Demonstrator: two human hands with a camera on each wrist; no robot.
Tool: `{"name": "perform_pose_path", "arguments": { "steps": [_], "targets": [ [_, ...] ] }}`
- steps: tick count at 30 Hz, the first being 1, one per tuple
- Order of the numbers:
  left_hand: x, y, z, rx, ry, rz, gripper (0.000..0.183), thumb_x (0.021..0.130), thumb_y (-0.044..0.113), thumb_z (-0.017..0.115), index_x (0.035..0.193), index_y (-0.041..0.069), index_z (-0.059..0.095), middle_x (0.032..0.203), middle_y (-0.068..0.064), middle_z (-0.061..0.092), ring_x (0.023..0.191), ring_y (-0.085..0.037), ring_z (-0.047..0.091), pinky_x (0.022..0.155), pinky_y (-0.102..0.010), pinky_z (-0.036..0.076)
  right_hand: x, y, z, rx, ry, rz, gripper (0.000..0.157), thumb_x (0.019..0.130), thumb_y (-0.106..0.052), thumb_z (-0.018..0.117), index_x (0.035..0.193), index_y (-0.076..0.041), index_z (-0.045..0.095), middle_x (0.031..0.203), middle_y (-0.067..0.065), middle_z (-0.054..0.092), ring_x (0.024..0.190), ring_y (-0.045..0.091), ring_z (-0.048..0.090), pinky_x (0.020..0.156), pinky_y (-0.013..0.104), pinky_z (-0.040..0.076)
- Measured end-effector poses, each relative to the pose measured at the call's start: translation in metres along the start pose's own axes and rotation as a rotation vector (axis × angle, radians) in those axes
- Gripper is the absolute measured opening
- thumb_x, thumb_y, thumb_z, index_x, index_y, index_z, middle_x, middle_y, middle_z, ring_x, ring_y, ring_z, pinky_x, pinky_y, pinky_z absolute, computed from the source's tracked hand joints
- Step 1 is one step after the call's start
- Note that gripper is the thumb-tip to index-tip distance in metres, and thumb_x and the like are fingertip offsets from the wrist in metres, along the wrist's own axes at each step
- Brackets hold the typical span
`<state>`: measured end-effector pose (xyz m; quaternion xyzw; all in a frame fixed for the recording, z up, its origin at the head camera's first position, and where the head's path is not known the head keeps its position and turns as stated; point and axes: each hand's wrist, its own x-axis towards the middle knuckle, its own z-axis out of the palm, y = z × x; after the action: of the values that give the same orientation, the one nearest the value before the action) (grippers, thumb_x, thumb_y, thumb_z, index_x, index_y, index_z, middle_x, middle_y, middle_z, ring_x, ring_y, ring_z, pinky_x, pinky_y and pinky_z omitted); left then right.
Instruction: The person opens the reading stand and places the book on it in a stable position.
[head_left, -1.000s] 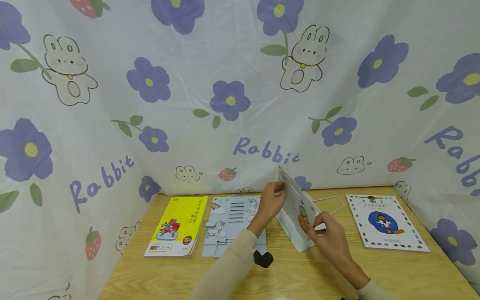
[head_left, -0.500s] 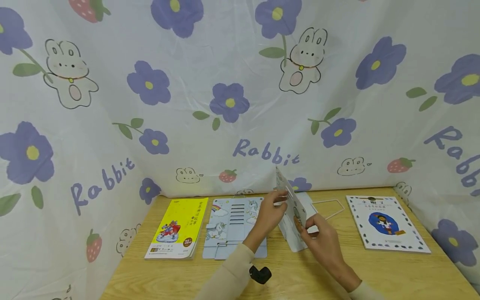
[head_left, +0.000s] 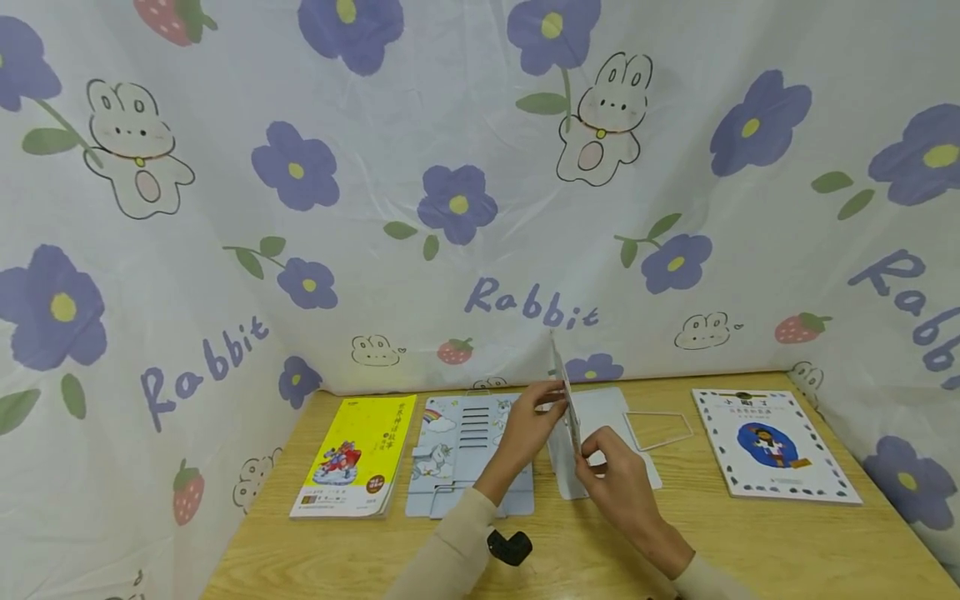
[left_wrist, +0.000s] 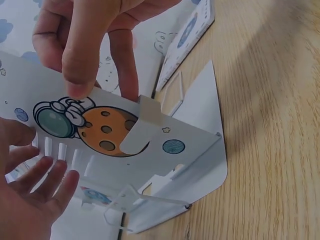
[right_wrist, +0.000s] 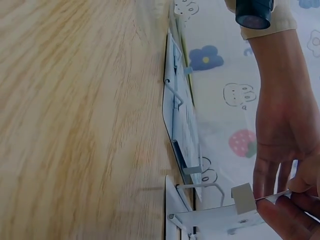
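A white book stand's panel [head_left: 567, 396] stands nearly edge-on over its pale base plate [head_left: 615, 417]. An astronaut and an orange planet are printed on the panel's slotted face [left_wrist: 105, 130] in the left wrist view, with a white page clip [left_wrist: 142, 125] at its edge. My right hand [head_left: 618, 475] pinches the near edge of the panel between thumb and fingers. On the printed side, my left hand [head_left: 528, 421] touches the panel with its fingers [left_wrist: 65, 187] spread near the slots. Bent wire [left_wrist: 160, 199] reaches out below the panel.
Left of the hands lies a blue unicorn book stand [head_left: 442, 425], beside a yellow book [head_left: 356, 454]. A white book [head_left: 776, 446] lies at the right of the wooden table [head_left: 360, 558]. A wire loop [head_left: 660, 429] extends right of the base. Printed cloth [head_left: 480, 125] hangs behind.
The panel has turned from showing its printed face to nearly edge-on. My right hand has moved left with its edge, uncovering more of the base plate and wire loop. The left hand stays near the panel.
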<state>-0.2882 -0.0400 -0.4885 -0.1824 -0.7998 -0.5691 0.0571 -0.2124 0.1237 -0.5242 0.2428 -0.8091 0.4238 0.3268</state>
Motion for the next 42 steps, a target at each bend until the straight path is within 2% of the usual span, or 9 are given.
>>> {"name": "perform_pose_path", "arguments": {
  "steps": [6, 11, 15, 21, 27, 31, 35, 38, 42],
  "targets": [
    [-0.003, -0.003, 0.0, -0.059, 0.057, 0.015, 0.025, 0.105, 0.012, 0.067, 0.13, 0.006, 0.07, 0.128, -0.014, 0.071, 0.121, -0.031, 0.071, 0.096, -0.03, 0.061, 0.003, -0.003, 0.007, 0.009, 0.008, -0.004, 0.036, 0.077, 0.021, 0.077, 0.09, -0.006, 0.058, 0.09, 0.004, 0.065, 0.081, 0.02, 0.072, 0.065, 0.01, 0.058],
    [-0.009, -0.003, -0.002, -0.145, 0.047, 0.013, 0.024, 0.105, 0.013, 0.067, 0.128, 0.007, 0.069, 0.13, -0.013, 0.071, 0.126, -0.03, 0.069, 0.097, -0.023, 0.059, 0.004, -0.002, 0.011, -0.001, 0.026, -0.015, 0.037, 0.076, 0.021, 0.08, 0.089, -0.006, 0.06, 0.09, 0.003, 0.065, 0.08, 0.018, 0.071, 0.064, 0.01, 0.058],
    [-0.017, 0.001, -0.005, -0.186, 0.047, 0.011, 0.028, 0.106, 0.014, 0.067, 0.133, 0.007, 0.067, 0.134, -0.014, 0.07, 0.129, -0.032, 0.067, 0.098, -0.021, 0.058, 0.004, -0.002, 0.014, 0.005, 0.028, -0.006, 0.036, 0.077, 0.019, 0.082, 0.09, -0.007, 0.061, 0.09, 0.002, 0.065, 0.081, 0.017, 0.072, 0.064, 0.01, 0.058],
    [-0.03, 0.006, -0.007, -0.245, 0.051, 0.0, 0.027, 0.107, 0.015, 0.066, 0.131, 0.004, 0.065, 0.14, -0.016, 0.066, 0.133, -0.035, 0.064, 0.103, -0.024, 0.057, 0.004, -0.004, 0.014, 0.017, 0.007, 0.026, 0.035, 0.079, 0.016, 0.084, 0.091, -0.008, 0.062, 0.091, 0.002, 0.065, 0.084, 0.016, 0.072, 0.066, 0.01, 0.058],
    [-0.048, 0.006, -0.005, -0.221, 0.042, 0.04, 0.029, 0.109, 0.02, 0.063, 0.135, 0.008, 0.063, 0.153, -0.017, 0.057, 0.14, -0.037, 0.058, 0.108, -0.028, 0.056, 0.004, -0.005, 0.015, 0.024, 0.009, 0.031, 0.035, 0.078, 0.017, 0.084, 0.091, -0.007, 0.062, 0.091, 0.001, 0.066, 0.083, 0.016, 0.073, 0.065, 0.011, 0.059],
    [-0.056, 0.011, -0.003, -0.204, 0.056, 0.104, 0.028, 0.107, 0.017, 0.065, 0.133, 0.007, 0.065, 0.148, -0.019, 0.056, 0.138, -0.031, 0.057, 0.105, -0.032, 0.059, 0.003, -0.005, 0.016, 0.028, 0.021, 0.027, 0.036, 0.077, 0.019, 0.084, 0.091, -0.007, 0.063, 0.09, 0.002, 0.066, 0.082, 0.018, 0.073, 0.065, 0.012, 0.059],
    [-0.061, 0.014, 0.001, -0.215, 0.085, 0.142, 0.033, 0.103, 0.015, 0.073, 0.133, 0.005, 0.064, 0.143, -0.015, 0.057, 0.135, -0.036, 0.056, 0.101, -0.033, 0.061, 0.003, -0.006, 0.016, 0.026, 0.017, 0.028, 0.036, 0.078, 0.019, 0.084, 0.091, -0.007, 0.063, 0.091, 0.003, 0.066, 0.083, 0.019, 0.073, 0.065, 0.012, 0.06],
    [-0.062, 0.014, 0.004, -0.21, 0.125, 0.133, 0.037, 0.1, 0.015, 0.076, 0.133, 0.004, 0.062, 0.138, -0.013, 0.058, 0.131, -0.036, 0.058, 0.098, -0.032, 0.063, 0.003, -0.006, 0.016, 0.017, 0.005, 0.029, 0.034, 0.079, 0.018, 0.083, 0.092, -0.007, 0.064, 0.091, 0.003, 0.067, 0.084, 0.02, 0.073, 0.066, 0.012, 0.06],
    [-0.063, 0.013, 0.008, -0.19, 0.178, 0.114, 0.034, 0.099, 0.014, 0.077, 0.13, 0.007, 0.063, 0.133, -0.011, 0.06, 0.128, -0.028, 0.061, 0.094, -0.03, 0.064, 0.002, -0.008, 0.016, 0.013, -0.002, 0.036, 0.033, 0.079, 0.017, 0.084, 0.092, -0.006, 0.064, 0.091, 0.005, 0.068, 0.084, 0.021, 0.073, 0.067, 0.012, 0.06]
  ]
}}
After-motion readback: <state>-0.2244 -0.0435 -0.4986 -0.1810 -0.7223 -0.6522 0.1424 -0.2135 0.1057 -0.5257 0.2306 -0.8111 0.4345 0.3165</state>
